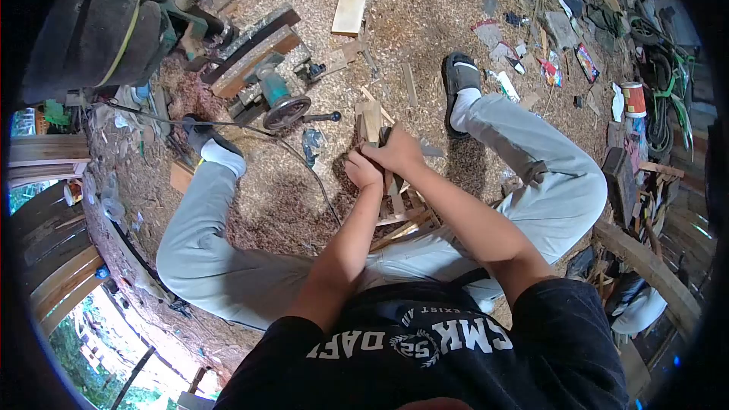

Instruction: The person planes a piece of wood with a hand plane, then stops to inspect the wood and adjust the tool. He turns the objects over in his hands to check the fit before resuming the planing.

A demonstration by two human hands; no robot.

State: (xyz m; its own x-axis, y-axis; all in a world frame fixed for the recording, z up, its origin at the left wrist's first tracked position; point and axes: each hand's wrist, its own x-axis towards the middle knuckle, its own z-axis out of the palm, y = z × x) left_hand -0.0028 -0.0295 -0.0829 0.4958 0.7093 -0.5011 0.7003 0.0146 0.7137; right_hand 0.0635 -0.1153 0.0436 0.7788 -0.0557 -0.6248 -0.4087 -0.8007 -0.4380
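Note:
My left hand [365,171] and my right hand [394,153] meet between my spread legs, fingers closed round a short upright piece of wood [370,121]. The right hand lies over its top side, the left wraps the near side. Beyond the hands its pale upper end shows; the gripped part is hidden by my fingers. A flat greyish blade-like piece [431,150] sticks out to the right of my right hand. Below the hands, several thin wood strips [402,228] lie close to my lap.
A machine with a round handwheel [287,113] stands ahead on the left, and a dark cable [304,163] runs from there toward me. Shavings cover the ground. A pale board [350,10] lies farther ahead. Scraps and a red-white tub [633,99] are at the right.

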